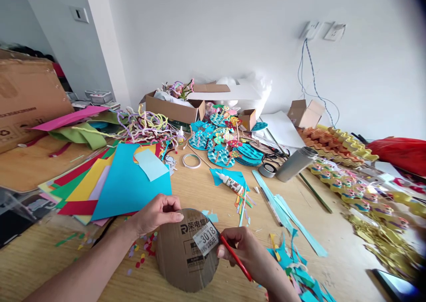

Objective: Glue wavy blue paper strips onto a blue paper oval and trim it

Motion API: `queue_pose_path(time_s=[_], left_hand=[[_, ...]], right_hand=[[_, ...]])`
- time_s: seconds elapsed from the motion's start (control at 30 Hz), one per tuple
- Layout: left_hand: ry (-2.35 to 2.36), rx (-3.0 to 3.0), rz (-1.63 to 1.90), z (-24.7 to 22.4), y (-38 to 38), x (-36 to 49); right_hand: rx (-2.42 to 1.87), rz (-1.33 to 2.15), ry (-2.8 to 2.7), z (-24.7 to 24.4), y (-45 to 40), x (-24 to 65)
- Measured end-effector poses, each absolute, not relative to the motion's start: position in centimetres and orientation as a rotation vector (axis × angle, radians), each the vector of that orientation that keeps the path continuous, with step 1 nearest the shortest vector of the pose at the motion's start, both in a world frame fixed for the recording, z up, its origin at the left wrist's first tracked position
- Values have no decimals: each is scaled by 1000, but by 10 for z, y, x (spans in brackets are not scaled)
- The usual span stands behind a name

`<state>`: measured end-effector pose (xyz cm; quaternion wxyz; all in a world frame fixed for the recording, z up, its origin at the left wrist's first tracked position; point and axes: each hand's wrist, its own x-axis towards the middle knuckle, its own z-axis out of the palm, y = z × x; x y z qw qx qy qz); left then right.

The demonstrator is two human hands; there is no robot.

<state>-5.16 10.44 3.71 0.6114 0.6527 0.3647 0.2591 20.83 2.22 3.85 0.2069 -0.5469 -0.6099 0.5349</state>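
A round brown cardboard disc [176, 257] with printed characters and a white "3018" label stands tilted toward me just above the table. My left hand [163, 215] pinches its upper left rim, thumb on the printed face. At the right rim, my right hand [242, 249] is closed around a slim red pen-like tool [237, 258]; its exact kind cannot be told. The tool's upper end lies against the disc's edge. Behind the disc are blue paper sheets [133, 186], a small white glue bottle [229, 183] and a roll of tape [191, 161].
Paper scraps [299, 271] lie right of my right hand, beside pale blue strips [282, 209]. A grey metal flask [296, 164] lies near a dark tape roll [267, 170]. Decorated egg cartons [362, 195] line the right; a phone [394, 286] sits at the front right. Fish-decorated blue plates [221, 155] stand behind.
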Motion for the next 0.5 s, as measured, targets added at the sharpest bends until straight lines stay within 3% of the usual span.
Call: queue_pose_path(time_s=[0.5], left_hand=[[833, 1505, 604, 39, 104, -51]], right_hand=[[-1519, 1464, -1713, 38, 22, 209]])
